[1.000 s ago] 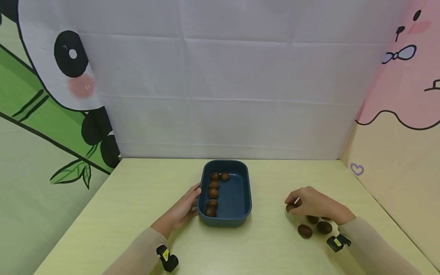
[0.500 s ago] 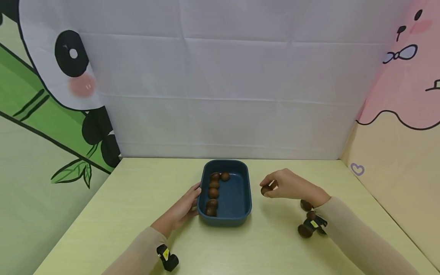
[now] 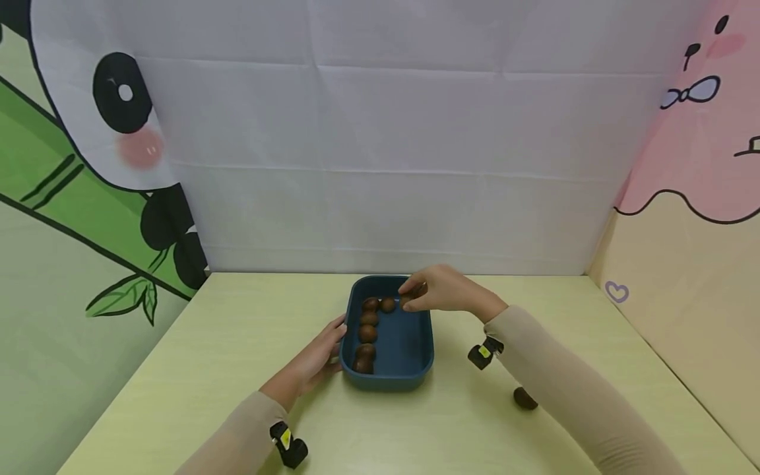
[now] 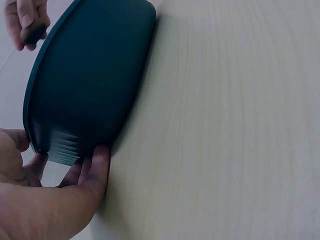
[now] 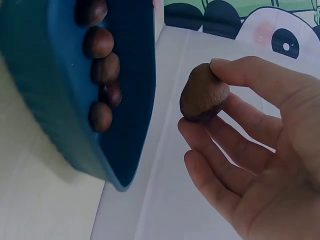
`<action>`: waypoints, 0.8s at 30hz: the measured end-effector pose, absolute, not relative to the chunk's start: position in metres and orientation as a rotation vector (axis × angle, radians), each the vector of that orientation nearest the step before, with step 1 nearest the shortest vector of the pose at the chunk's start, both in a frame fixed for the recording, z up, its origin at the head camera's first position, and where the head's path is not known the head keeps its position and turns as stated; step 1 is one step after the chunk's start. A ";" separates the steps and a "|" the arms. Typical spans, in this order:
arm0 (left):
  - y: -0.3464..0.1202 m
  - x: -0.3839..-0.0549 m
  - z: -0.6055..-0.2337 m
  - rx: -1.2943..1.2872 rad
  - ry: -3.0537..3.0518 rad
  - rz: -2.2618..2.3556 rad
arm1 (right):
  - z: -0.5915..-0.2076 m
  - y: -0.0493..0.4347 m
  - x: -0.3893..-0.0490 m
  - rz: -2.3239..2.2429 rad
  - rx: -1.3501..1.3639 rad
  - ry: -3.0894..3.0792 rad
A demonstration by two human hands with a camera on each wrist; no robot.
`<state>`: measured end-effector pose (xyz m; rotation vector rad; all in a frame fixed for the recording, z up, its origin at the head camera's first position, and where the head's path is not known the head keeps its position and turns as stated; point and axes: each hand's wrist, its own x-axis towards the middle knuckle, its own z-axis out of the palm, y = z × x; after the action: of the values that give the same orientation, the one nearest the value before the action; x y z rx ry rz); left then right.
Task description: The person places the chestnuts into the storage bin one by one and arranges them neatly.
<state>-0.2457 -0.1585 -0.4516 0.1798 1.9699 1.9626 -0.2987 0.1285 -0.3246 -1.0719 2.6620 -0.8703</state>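
Between thumb and fingers of my right hand [image 3: 445, 290] is a brown chestnut [image 5: 204, 92], with a matte patch facing the right wrist camera. In the head view this hand hangs over the far right part of a dark blue rectangular box [image 3: 392, 382]. Inside, several chestnuts [image 3: 368, 334] line the left wall, and one more [image 3: 387, 305] sits beside the far end of that row. My left hand [image 3: 317, 353] rests its fingers against the box's left outer wall. The left wrist view shows its fingers [image 4: 100, 159] touching the wall near the table.
A chestnut [image 3: 525, 398] lies on the pale wooden table [image 3: 463, 422], near my right sleeve [image 3: 570, 376]. The sleeve covers the spot where others lay. A white backdrop [image 3: 410, 198] rises behind the table, with printed cartoon panels at both sides.
My right hand has carried the chestnut leftward from the loose chestnuts on the right to above the box. The left hand and the box have stayed in place.
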 end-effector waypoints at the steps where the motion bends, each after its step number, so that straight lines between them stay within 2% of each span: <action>1: -0.159 -0.246 -0.451 0.188 1.964 1.961 | -0.324 0.123 -0.302 -0.852 -1.070 2.674; 12: -0.160 -0.246 -0.449 0.191 1.952 1.961 | -0.339 0.082 -0.335 -0.836 -0.911 2.661; 24: -0.160 -0.246 -0.451 0.207 1.939 1.983 | -0.361 0.062 -0.343 -0.766 -0.762 2.705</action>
<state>-0.2460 -0.1600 -0.4510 0.2073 1.9387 1.9828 -0.3430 0.0615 -0.3612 -0.7618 2.7052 -0.7662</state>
